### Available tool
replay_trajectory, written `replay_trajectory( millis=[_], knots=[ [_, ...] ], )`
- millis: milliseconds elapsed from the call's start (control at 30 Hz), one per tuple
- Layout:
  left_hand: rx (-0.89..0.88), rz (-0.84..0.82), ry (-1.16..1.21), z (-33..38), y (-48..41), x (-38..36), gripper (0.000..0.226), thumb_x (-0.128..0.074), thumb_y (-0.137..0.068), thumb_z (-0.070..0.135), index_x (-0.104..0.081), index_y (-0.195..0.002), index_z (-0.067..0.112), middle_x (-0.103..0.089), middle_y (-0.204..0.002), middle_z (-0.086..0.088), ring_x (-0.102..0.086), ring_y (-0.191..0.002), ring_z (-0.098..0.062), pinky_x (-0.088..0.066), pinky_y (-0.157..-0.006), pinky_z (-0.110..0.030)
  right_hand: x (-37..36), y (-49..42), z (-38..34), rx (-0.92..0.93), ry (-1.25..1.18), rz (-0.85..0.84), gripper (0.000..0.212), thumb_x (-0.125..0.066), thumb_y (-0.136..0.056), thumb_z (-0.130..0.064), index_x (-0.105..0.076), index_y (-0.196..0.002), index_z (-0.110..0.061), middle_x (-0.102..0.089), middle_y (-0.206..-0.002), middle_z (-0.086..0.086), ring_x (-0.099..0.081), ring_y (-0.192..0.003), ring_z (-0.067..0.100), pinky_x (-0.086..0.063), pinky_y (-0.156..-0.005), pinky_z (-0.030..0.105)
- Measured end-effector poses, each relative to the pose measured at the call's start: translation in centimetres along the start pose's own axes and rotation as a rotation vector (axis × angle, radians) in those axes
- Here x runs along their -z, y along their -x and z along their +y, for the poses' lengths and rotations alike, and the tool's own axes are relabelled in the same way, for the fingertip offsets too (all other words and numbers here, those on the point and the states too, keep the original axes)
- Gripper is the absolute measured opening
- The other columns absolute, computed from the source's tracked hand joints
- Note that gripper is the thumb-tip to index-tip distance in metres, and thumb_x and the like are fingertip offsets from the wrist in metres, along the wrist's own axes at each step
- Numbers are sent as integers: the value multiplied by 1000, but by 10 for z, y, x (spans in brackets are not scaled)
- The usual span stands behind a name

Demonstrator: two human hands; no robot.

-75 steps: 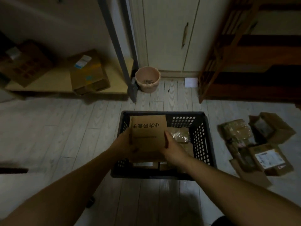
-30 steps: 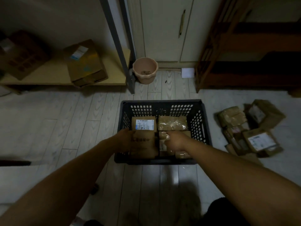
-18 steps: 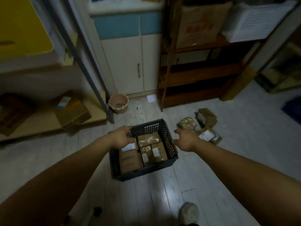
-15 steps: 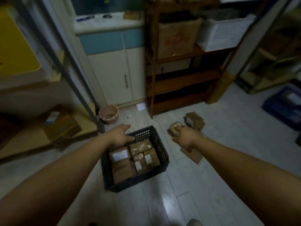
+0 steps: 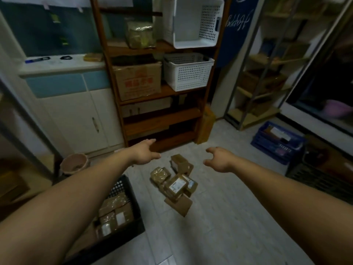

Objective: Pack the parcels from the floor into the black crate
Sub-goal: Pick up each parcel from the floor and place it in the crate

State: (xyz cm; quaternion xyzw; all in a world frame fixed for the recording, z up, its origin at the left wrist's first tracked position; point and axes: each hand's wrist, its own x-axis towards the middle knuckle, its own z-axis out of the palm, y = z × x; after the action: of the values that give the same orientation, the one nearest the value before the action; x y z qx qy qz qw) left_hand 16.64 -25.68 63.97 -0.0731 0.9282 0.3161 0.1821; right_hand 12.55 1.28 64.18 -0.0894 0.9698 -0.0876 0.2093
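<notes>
Parcels (image 5: pixel 174 183) on floor: small brown cardboard boxes & tape-wrapped bundles, heaped loosely to the right of the black crate (image 5: pixel 136 209), apart from its wall. They are judged light & stiff-sided. The taped film is prob. slick, so a grip across two opposite cardboard faces is advised. The labelled parcel (image 5: pixel 177 185) is best taken first, as it lies free on top of the heap. Contents can't be told, so fragility is unknown.

The heap lies below & between the two hands, untouched. The left hand (image 5: pixel 145 153) is held on the crate side of the heap, its fingers (image 5: pixel 152 140) straight & spread, nothing held. The right hand (image 5: pixel 219 159) is held on the side away from the crate, fingers loosely curved, empty.

Inside the crate several packed parcels (image 5: pixel 114 211) are laid flat; part is hidden by the left forearm. Beyond the crate a pink bucket (image 5: pixel 74 163) & a wooden shelf unit (image 5: pixel 162 119) are seen.
</notes>
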Motion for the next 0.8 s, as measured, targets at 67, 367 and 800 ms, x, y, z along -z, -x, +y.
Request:
replay_trajectory(
  millis=[67,367,800],
  knots=[
    [4,-7,28,17,-10,-11,82,-60,-87,44,-10,-150,29,-8,-159,-2,-16,-144,-23,-19,-113,-35,12,-8,21,2,-18,16,67,-52,-93,-45,-26,-149,-19,-24,-155,9,-32,-137,28,-31,-107,37],
    [72,-9,125,15,-76,-31,85,-59,-88,41,-3,-150,28,-1,-159,-4,-6,-145,-23,-14,-115,-38,19,-94,32,83,-54,-46,65,-54,-93,-40,-27,-148,-20,-24,-155,8,-33,-137,28,-33,-107,38],
    [234,36,332,7,-270,-4,82,-59,-90,34,-6,-151,19,-11,-158,-8,-16,-143,-29,-20,-115,-42,64,-300,59,87,-54,-161,69,-53,-93,-43,-23,-150,-18,-23,-156,8,-33,-136,29,-31,-107,36]
  ],
)
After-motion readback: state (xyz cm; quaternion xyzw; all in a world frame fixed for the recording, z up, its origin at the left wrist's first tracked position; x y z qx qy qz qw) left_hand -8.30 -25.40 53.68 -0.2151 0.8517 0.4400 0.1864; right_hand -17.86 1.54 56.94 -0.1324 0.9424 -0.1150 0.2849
